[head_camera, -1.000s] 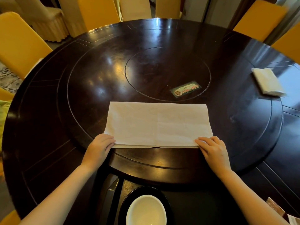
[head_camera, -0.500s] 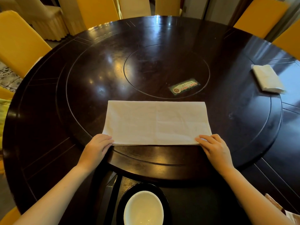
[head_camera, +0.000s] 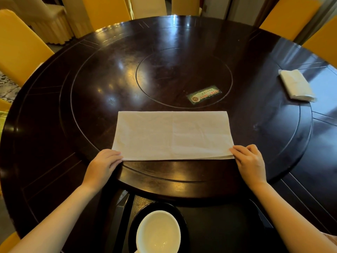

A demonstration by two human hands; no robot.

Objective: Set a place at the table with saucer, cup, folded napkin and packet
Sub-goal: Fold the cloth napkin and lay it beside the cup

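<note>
A white cloth napkin (head_camera: pixel 172 135), folded into a long rectangle, lies flat on the raised turntable of a dark round table (head_camera: pixel 54 125). My left hand (head_camera: pixel 102 165) pinches its near left corner and my right hand (head_camera: pixel 249 161) pinches its near right corner. Close to me, at the bottom edge of view, a white cup (head_camera: pixel 158 232) sits on a black saucer (head_camera: pixel 135 223). A small green packet (head_camera: pixel 204 94) lies on the turntable's inner circle, beyond the napkin.
Another folded white napkin (head_camera: pixel 296 85) rests at the far right of the table. Yellow-covered chairs (head_camera: pixel 20 48) ring the table on the left, back and right. A dark chair frame (head_camera: pixel 125 207) shows beside the saucer.
Both hands keep hold of the napkin's near corners; the near edge looks straighter and tidier. The view has shifted slightly.
</note>
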